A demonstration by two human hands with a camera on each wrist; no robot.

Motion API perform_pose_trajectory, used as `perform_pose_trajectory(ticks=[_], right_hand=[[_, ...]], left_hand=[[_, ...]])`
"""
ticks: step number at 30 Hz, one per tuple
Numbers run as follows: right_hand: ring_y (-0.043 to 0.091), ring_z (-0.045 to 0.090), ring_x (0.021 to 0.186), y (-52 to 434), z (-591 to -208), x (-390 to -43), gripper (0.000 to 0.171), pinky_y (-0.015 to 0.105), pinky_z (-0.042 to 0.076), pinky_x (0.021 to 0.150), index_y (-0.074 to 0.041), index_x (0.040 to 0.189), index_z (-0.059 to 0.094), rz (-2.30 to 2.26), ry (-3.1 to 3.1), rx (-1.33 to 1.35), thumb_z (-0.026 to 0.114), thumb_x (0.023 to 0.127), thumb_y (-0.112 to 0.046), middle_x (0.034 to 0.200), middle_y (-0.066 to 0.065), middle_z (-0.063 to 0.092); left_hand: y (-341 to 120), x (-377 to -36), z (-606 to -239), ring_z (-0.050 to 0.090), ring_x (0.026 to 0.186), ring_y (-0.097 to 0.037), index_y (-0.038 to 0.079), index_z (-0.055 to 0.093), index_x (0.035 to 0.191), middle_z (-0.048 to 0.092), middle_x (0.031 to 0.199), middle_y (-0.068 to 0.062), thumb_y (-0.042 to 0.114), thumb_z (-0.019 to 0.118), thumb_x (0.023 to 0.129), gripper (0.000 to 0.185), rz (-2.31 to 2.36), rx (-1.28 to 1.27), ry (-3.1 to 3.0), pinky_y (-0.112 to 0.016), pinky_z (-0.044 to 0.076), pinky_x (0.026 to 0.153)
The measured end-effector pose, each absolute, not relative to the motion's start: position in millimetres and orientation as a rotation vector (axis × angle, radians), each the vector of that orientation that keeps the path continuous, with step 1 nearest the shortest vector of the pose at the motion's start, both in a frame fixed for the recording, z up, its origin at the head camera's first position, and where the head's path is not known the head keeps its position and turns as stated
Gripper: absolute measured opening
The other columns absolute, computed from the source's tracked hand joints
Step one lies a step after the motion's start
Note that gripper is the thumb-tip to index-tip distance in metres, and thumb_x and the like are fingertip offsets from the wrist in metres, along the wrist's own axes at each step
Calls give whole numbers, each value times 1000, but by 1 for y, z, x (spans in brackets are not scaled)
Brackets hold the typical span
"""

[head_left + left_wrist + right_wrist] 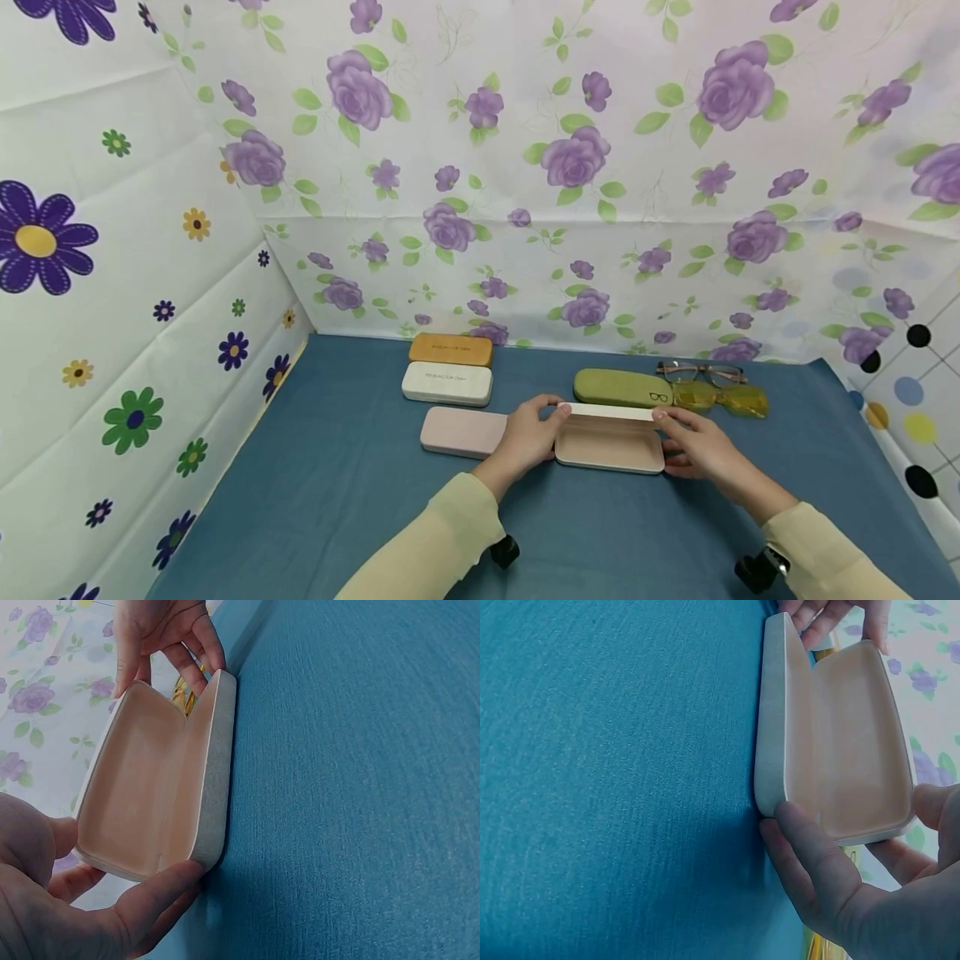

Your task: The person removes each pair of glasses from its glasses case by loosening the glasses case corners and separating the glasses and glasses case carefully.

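Observation:
An open cream-pink glasses case [609, 443] lies on the blue tablecloth [337, 500], its lid standing up at the back and nothing inside it. My left hand [542, 427] grips its left end, thumb on the lid and fingers at the base. My right hand [672, 433] grips the right end the same way. In the left wrist view the case [150, 787] shows its bare lining, with my left hand [97, 907] near and my right hand [165, 637] at the far end. In the right wrist view my right hand [840, 885] wraps the case [840, 742].
A closed pink case [462, 431] lies just left of my left hand. Behind it are a white case [447, 383] and a tan case [450, 349]. A green case [622, 387], yellow-lens glasses [723, 399] and brown-framed glasses [701, 371] lie behind the open case. Floral walls enclose three sides.

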State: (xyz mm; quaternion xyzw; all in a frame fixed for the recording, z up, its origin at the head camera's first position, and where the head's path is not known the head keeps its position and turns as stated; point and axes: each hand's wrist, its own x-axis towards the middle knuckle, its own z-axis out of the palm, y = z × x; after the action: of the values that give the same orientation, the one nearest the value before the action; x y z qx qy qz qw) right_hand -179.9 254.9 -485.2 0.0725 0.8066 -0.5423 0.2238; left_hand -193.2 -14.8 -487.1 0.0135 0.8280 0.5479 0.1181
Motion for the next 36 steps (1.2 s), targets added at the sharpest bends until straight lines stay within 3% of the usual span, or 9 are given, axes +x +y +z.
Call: perform_pose_trajectory(ticks=[5,13,23,36], right_hand=[[30,65,98,256,-485,-181,84,42,56,80,-12,149,24,-1505,2231,195,46,87,-65,129,33,47],[30,66,97,258,-487,-180,79,42,56,80,-13,147,29,-1518,2227,183,48,87,-62,127,31,51],[28,66,97,261,-491,-181,78,41,56,81,-14,148,29,-1528,2218,177,48,88,-61,130,31,49],[30,64,102,262,-491,-177,75,41,55,83,-15,147,32,-1531,2208,173,50,89,-58,136,32,43]], left_hand=[[-16,-193,-484,33,37,-11,27,58,120,34,47,2,46,51,94,33,1610,38,2401,-29,52,49],[-18,-193,-483,34,41,-12,28,58,117,35,54,1,44,52,94,29,1602,45,2380,-32,52,51],[-19,-190,-484,33,39,-12,27,58,117,34,50,1,42,51,95,28,1590,63,2383,-39,54,57],[-20,-188,-487,41,47,-13,30,59,113,46,63,-3,40,53,94,21,1631,85,2371,-29,53,56]])
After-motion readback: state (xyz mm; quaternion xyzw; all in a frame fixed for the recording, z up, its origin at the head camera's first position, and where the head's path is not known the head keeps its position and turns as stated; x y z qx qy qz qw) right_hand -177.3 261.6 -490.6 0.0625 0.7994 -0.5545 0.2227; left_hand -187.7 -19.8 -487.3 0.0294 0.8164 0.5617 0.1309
